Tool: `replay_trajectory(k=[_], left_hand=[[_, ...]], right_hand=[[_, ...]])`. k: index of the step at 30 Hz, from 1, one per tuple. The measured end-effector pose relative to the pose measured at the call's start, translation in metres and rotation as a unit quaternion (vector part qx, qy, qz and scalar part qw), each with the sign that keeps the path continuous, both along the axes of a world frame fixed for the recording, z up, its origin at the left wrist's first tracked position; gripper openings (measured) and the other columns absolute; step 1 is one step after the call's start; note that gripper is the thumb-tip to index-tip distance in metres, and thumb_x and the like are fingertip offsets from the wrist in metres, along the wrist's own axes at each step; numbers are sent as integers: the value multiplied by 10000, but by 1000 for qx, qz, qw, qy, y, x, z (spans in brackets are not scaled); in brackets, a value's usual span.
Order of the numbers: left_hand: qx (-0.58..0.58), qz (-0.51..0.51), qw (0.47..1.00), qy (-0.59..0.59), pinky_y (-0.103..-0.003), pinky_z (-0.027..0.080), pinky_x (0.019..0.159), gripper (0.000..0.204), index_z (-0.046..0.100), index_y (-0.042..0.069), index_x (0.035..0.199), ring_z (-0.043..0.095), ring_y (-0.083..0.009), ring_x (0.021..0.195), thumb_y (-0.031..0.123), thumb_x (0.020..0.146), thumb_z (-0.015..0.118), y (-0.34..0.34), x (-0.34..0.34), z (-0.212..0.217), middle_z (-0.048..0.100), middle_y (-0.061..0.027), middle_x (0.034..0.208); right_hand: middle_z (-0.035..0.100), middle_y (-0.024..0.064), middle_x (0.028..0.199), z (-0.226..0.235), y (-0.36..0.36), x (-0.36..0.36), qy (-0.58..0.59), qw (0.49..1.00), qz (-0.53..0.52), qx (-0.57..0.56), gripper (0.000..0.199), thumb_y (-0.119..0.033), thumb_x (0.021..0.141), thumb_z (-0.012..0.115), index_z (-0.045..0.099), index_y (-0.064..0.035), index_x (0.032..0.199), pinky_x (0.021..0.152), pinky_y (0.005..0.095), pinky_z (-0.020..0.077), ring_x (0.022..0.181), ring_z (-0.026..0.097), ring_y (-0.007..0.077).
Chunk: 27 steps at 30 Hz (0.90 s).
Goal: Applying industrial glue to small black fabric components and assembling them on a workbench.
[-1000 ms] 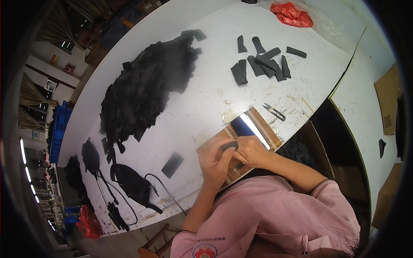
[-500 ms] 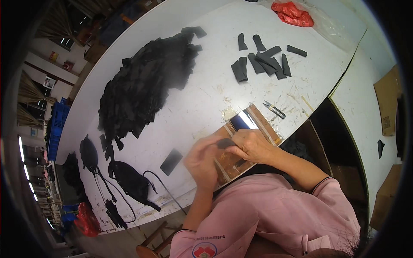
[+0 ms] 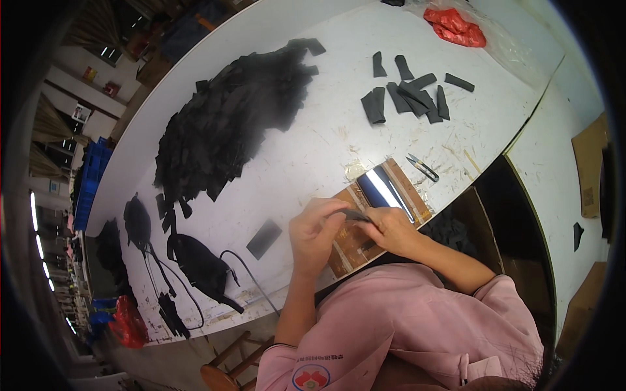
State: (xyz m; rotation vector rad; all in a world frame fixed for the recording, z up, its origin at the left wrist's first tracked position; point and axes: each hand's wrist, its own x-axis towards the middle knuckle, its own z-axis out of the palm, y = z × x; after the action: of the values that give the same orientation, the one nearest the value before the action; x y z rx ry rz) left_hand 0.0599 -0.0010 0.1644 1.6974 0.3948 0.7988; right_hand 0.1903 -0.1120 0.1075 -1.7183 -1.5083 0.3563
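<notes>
A small strip of black fabric (image 3: 354,214) spans the gap between my two hands. My left hand (image 3: 314,229) pinches one end between thumb and fingers. At the other end, the fingers of my right hand (image 3: 392,229) are closed on it. Both hands are held over a brown wooden board (image 3: 349,251) at the table's near edge. Mounted on that board is a shiny, dark blue metal plate (image 3: 385,194), just beyond my right hand. A flat black fabric rectangle (image 3: 264,239) lies left of my left hand. Thread snips (image 3: 422,167) rest beyond the board.
A large heap of black fabric pieces (image 3: 228,124) covers the table's far left. Several folded black pieces (image 3: 414,101) lie at the far right, near a red plastic bag (image 3: 454,27). Black pouch-like items (image 3: 199,267) with cords sit at the left. A wooden stool (image 3: 228,365) stands below.
My right hand has drawn back from the shiny plate, uncovering more of it. The black fabric is now stretched between both hands. The whole view has shifted slightly.
</notes>
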Motion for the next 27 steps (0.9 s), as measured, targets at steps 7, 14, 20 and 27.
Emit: replay_trajectory(k=[7, 14, 20, 27], left_hand=[[2, 34, 999, 4, -238, 437, 705, 147, 595, -44, 885, 552, -145, 788, -82, 766, 518, -7, -1, -1, 607, -117, 869], [24, 39, 999, -11, -227, 441, 656, 102, 595, -25, 861, 555, -126, 732, -47, 767, 564, -7, -2, -7, 607, -81, 836], [72, 134, 988, 38, -275, 444, 658, 121, 584, -5, 870, 557, -212, 732, 15, 751, 594, 0, -18, -24, 594, -102, 849], [249, 405, 800, 365, -411, 369, 860, 262, 538, 11, 1008, 455, -323, 1013, 48, 750, 563, 76, -96, -116, 493, -173, 1075]], right_hand=[[557, 141, 717, 33, -9, -13, 189, 981, -21, 27, 190, -38, 758, 581, 534, 15, 934, 506, 308, 428, 555, 545, 277], [546, 126, 633, -5, -3, -10, 62, 997, -48, 27, 140, -4, 765, 502, 551, 17, 895, 496, 300, 427, 528, 546, 246], [522, 67, 628, 28, 0, -17, 174, 976, -87, 101, 291, -7, 733, 527, 505, 13, 1023, 482, 245, 408, 513, 505, 138], [519, 120, 611, 59, 17, 12, 51, 992, 50, 108, 76, -43, 751, 585, 569, 25, 781, 469, 301, 388, 503, 505, 231]])
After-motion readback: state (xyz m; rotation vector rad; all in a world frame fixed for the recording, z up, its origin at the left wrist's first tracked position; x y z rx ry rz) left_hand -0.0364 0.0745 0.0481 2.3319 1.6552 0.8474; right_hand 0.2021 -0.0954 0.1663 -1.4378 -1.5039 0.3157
